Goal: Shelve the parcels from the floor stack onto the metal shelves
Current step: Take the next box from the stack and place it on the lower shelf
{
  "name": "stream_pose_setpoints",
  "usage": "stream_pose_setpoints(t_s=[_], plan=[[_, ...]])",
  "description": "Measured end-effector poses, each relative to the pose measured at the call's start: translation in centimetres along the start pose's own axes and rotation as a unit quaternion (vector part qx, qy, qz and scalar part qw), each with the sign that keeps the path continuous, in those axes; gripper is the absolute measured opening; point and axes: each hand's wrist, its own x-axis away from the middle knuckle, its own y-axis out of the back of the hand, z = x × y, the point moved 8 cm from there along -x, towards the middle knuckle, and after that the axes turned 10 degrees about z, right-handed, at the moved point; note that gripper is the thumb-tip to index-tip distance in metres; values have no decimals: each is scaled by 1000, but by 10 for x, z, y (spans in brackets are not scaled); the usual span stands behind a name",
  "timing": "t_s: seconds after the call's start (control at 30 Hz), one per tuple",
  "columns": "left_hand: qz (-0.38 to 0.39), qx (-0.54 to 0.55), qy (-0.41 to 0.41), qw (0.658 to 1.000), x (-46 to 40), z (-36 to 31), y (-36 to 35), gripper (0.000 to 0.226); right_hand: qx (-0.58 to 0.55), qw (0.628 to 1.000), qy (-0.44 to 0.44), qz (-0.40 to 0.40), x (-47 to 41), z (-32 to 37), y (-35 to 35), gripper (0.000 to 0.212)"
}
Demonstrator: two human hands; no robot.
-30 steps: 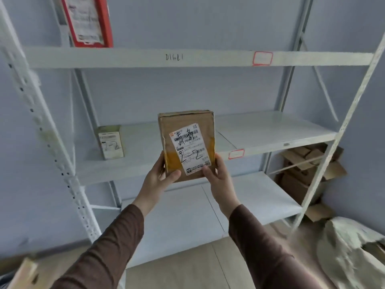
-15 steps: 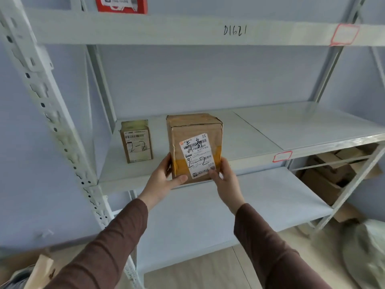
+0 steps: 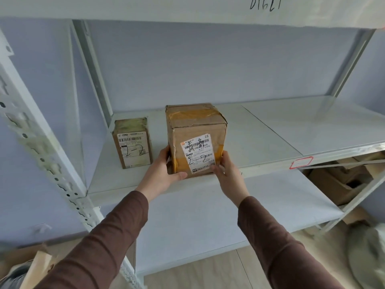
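Since half a second ago the brown parcel [image 3: 195, 140] has travelled forward from the shelf's front edge and now sits on the middle shelf [image 3: 270, 138], just right of the smaller parcel [image 3: 133, 143] marked 2-2, a narrow gap between them; left hand [image 3: 160, 174] grips its lower left corner, thumb under the front face; right hand [image 3: 227, 172] grips the lower right corner, thumb on the label; both stand equally near, the parcel lying straight ahead of the fingers, its long axis upright; letting go probably calls only for drawing both hands back toward the body.
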Motion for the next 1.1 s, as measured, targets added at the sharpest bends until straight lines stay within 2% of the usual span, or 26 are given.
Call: stream_pose_setpoints(t_s=[0.3,0.37,0.43,0.5,0.53,0.63,0.7,1.1], plan=[[-11,2,0,1000,0,4,1,101,21,999,21,10,-6,-8,2,26],[-20,-21,1,1000,2,4,1,113,33,999,26,12,-6,-9,2,41],[-38,-60,8,997,5,3,2,126,42,998,31,16,-4,-8,4,65],[-48,-71,3,996,7,2,0,129,47,998,28,20,-4,-5,4,77],[-47,-68,-3,997,6,2,-1,126,44,998,24,23,-6,-5,4,73],[-49,-87,-14,995,3,1,-3,111,61,998,9,32,-16,-8,3,38],[-56,-106,-14,993,0,-1,-1,105,65,997,2,41,-23,-6,2,28],[-60,-157,39,985,-41,2,18,103,91,992,-39,74,-75,4,-8,37]])
